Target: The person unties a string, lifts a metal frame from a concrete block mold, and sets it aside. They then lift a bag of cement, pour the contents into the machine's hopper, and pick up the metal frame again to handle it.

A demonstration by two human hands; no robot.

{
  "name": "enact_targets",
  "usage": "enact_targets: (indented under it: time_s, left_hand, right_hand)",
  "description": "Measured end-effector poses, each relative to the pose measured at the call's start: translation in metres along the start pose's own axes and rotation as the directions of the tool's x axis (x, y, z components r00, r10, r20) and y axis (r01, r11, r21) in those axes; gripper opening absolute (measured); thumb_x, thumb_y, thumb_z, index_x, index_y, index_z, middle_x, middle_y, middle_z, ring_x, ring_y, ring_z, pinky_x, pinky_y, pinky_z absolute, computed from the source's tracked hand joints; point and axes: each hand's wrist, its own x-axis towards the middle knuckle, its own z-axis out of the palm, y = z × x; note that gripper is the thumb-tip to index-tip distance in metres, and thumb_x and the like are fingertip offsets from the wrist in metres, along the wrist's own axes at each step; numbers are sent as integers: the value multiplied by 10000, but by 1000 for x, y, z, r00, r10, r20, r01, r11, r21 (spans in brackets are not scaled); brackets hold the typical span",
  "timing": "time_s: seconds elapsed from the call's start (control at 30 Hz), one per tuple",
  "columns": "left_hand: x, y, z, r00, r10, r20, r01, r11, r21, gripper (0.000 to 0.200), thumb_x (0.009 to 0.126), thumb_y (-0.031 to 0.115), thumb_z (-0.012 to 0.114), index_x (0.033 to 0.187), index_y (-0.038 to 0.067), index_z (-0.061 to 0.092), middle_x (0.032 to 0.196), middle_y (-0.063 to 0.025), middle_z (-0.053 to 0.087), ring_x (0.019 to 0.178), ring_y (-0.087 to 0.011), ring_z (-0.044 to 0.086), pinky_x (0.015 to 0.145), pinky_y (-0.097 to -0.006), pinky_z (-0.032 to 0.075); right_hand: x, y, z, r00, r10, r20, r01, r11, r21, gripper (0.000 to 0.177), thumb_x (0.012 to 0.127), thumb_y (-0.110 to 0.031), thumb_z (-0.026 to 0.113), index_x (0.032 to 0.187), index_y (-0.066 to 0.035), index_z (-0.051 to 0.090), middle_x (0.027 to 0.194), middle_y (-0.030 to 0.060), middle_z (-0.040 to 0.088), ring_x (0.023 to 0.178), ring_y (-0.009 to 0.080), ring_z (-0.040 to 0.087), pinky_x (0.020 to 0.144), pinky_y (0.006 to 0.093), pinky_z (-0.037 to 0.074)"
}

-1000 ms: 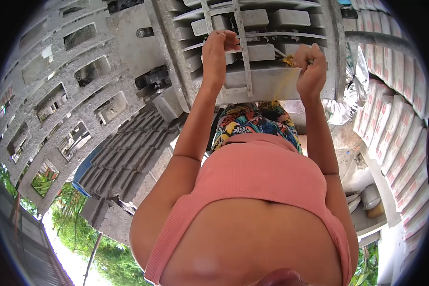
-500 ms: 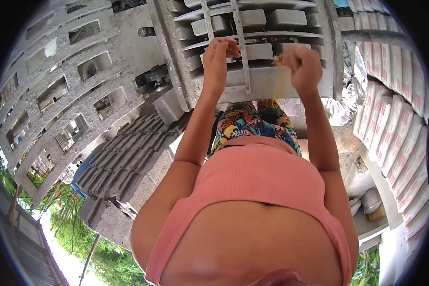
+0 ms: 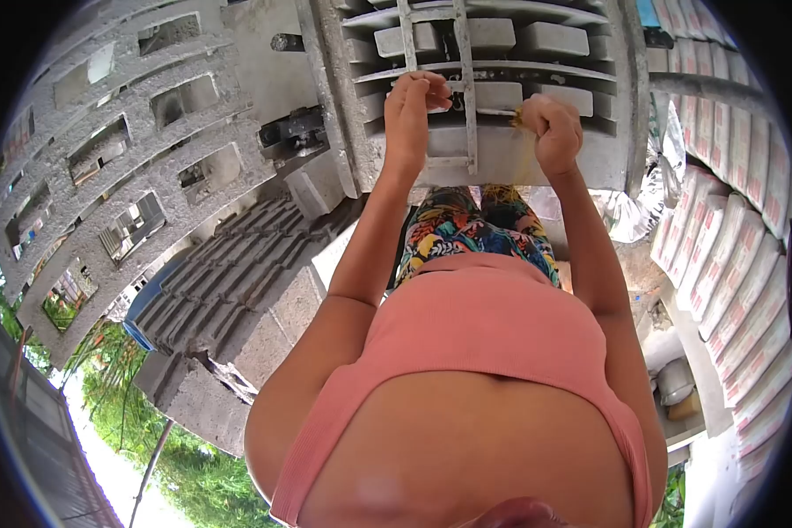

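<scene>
A grey metal frame [image 3: 466,123] with thin upright bars stands in front of me, with several grey concrete blocks [image 3: 550,40] resting on its shelves. My left hand [image 3: 411,110] is raised to the frame, its fingers curled around an upright bar. To the right, my right hand [image 3: 550,132] is a closed fist on a thin yellow string [image 3: 524,119] that hangs down across the frame's flat lower panel. Both arms reach out from my body. Where the string's far end goes is hidden.
A wall of hollow concrete blocks [image 3: 123,150] rises on the left, with a stack of grey blocks [image 3: 229,273] beneath it. Stacked red-and-white printed sacks [image 3: 730,238] line the right side. Green plants [image 3: 150,440] grow at the lower left.
My right hand has moved a little left and closer to the frame with the string. My left hand has stayed on the bar. The view has shifted slightly.
</scene>
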Motion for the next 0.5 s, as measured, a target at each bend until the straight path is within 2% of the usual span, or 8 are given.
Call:
enact_targets:
  time_s: [0.03, 0.1, 0.13, 0.2, 0.3, 0.33, 0.43, 0.5]
  left_hand:
    - [1, 4, 4, 1000, 7, 0, -7, 1000, -7, 266, 889, 189, 379, 922, 6, 568, 832, -84, 602, 746, -171, 581, 779, -313, 434]
    - [-2, 10, 6, 993, 110, 47, -112, 993, 41, 273, 890, 190, 375, 927, 2, 569, 836, -86, 604, 759, -172, 584, 780, -311, 432]
    - [-2, 13, 5, 993, 109, 47, -112, 992, 60, 274, 892, 188, 372, 927, 4, 571, 839, -85, 605, 760, -172, 586, 781, -308, 431]
    - [3, 8, -2, 995, 104, 10, -104, 992, 70, 275, 892, 187, 368, 926, 5, 571, 837, -84, 605, 759, -172, 586, 782, -308, 431]
    - [7, 4, -1, 996, 86, -10, -85, 994, 68, 286, 895, 189, 356, 925, 3, 572, 843, -90, 611, 757, -172, 589, 787, -308, 433]
    - [10, 3, 2, 997, 81, 11, -82, 995, 63, 293, 897, 190, 350, 927, 2, 573, 854, -93, 616, 761, -169, 589, 791, -306, 431]
    - [9, 10, 16, 996, 70, 62, -76, 993, 89, 302, 890, 180, 353, 948, -11, 579, 913, -108, 625, 819, -172, 586, 821, -296, 423]
    - [5, 8, 25, 948, 186, 257, -243, 947, 209, 334, 875, 184, 348, 983, -29, 582, 953, -112, 622, 886, -186, 572, 848, -296, 414]
  right_hand:
    - [2, -1, -3, 1000, -7, 5, 7, 1000, -5, 326, 830, -129, 389, 538, -38, 278, 527, 13, 297, 479, 107, 267, 474, 270, 217]
    - [0, -15, -9, 960, 262, 96, -274, 948, 161, 309, 827, -116, 370, 546, -36, 270, 520, 9, 280, 480, 105, 264, 465, 274, 210]
    - [4, -37, -12, 956, 273, 107, -288, 943, 164, 309, 827, -116, 370, 546, -36, 270, 520, 9, 280, 480, 105, 264, 465, 274, 210]
    - [18, -78, -19, 872, 337, 356, -411, 899, 155, 314, 830, -125, 361, 547, -43, 254, 516, 1, 254, 486, 102, 250, 469, 273, 206]
    - [1, -13, -12, 885, 444, 143, -461, 879, 123, 350, 839, -157, 370, 529, -45, 251, 503, 4, 248, 478, 99, 242, 463, 275, 196]
    - [-1, 11, -18, 904, 405, 134, -417, 906, 79, 366, 836, -174, 387, 520, -51, 250, 495, 1, 243, 475, 98, 245, 471, 271, 199]
    - [3, -9, -13, 885, 454, 107, -465, 877, 122, 381, 847, -178, 386, 511, -53, 258, 485, -7, 245, 468, 95, 235, 467, 273, 191]
    - [3, -48, -14, 909, 410, 77, -416, 905, 86, 388, 856, -178, 382, 506, -56, 267, 485, -12, 250, 467, 92, 233, 467, 273, 189]
